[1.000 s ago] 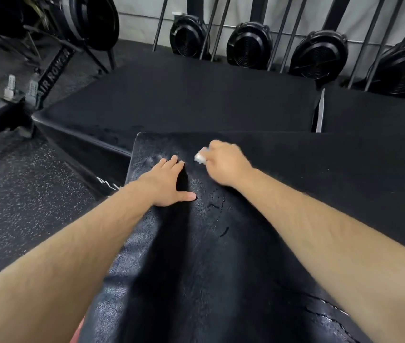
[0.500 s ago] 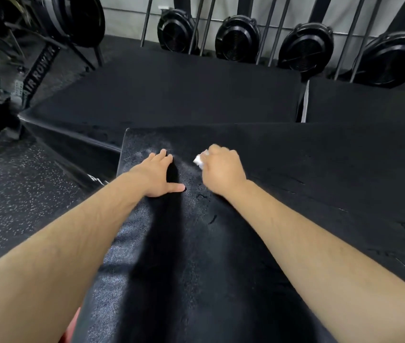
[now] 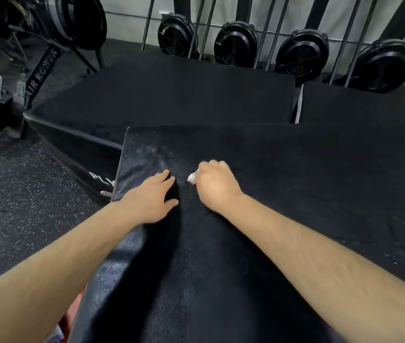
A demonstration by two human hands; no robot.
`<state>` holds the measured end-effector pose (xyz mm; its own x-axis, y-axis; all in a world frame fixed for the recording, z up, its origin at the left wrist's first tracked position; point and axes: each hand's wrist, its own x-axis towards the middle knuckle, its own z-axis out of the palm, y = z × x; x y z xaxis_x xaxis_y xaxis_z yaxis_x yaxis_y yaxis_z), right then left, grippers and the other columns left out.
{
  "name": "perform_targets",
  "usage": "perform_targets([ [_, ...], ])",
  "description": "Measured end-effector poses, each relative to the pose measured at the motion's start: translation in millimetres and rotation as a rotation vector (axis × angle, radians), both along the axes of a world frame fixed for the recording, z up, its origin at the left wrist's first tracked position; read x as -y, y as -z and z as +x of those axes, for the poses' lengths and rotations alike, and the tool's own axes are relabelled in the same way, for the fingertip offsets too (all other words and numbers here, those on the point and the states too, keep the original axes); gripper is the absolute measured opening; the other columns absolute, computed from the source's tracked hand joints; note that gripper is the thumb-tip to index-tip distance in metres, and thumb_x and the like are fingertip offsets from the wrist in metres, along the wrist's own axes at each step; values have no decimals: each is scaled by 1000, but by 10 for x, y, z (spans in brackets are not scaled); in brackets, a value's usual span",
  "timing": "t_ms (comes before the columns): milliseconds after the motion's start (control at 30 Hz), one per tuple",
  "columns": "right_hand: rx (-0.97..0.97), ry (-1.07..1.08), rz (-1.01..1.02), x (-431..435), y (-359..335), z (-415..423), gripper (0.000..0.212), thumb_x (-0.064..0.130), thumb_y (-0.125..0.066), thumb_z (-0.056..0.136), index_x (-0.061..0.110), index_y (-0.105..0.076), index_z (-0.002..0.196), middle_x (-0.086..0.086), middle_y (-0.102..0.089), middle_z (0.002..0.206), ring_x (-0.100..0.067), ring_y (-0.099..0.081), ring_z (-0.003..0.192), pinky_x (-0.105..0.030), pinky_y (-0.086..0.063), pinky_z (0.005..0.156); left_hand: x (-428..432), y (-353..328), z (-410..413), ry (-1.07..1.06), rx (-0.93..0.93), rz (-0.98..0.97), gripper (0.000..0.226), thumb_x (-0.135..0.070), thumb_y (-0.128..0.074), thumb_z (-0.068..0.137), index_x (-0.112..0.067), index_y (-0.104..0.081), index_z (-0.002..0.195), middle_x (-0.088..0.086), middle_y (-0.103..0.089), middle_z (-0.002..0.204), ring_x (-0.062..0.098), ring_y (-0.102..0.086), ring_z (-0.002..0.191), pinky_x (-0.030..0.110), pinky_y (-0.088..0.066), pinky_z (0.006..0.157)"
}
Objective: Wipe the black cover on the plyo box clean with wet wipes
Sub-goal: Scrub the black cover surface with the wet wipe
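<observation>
Cover [image 3: 246, 243], spread under both hands, dusty grey at its far left corner, has the right hand [image 3: 217, 188], fingers clamped on a wipe [image 3: 191, 178], drawn back from its far edge beside the flat, straight-fingered left hand [image 3: 150, 200], so wiping is unfinished.

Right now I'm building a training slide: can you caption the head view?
Right hand presses a wet wipe on the black cover; left hand rests flat beside it.
</observation>
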<state>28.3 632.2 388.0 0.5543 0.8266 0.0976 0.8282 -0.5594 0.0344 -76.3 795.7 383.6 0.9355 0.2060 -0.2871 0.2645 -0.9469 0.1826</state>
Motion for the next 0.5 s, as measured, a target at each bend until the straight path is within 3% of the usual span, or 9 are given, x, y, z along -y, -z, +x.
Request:
perform_targets([
  [67,-49,173,65,36,-44,94,42,8,-49,91,32,-68,120,-1,-46,95,-24,-53,91,-34,-34,78,-21,103,-95,-5,79,-82,73,-48,-47,101,-20,-14,160,-5,-1,168,14,-2,154,34,-13,125],
  [133,-85,179,109,14,-25,-32,39,7,-51,89,26,-69,119,-3,-53,100,-27,-56,95,-33,-33,77,-11,177,-154,-20,140,-135,72,-45,-49,102,-18,-17,160,-4,-3,168,14,-2,154,29,-8,124],
  [233,-88,-73,48,-15,54,-372,35,9,-53,87,32,-68,109,5,-42,88,-24,-58,94,-30,-27,73,30,236,-173,-33,179,-133,71,-43,-50,102,-16,-19,160,-2,-5,168,16,-3,154,34,-14,124],
  [300,-57,-16,58,60,30,-221,41,4,-52,84,34,-69,106,4,-46,88,-25,-58,93,-32,-32,73,50,212,-173,-34,181,-108,69,-44,-47,103,-18,-19,160,-3,-5,168,16,-3,154,37,-19,123],
  [400,-83,258,166,202,-12,114,54,-2,-50,84,32,-69,120,1,-47,97,-26,-54,94,-31,-37,79,95,163,-216,-25,233,-101,62,-45,-48,102,-22,-31,156,-6,-15,166,16,-8,154,37,-20,121],
  [500,-143,123,223,158,44,-143,46,-1,-53,82,30,-74,108,-1,-51,92,-30,-56,88,-34,-43,77,193,153,-293,-5,280,-61,54,-49,-54,98,-29,-48,148,-6,-31,161,19,-20,150,44,-28,116],
])
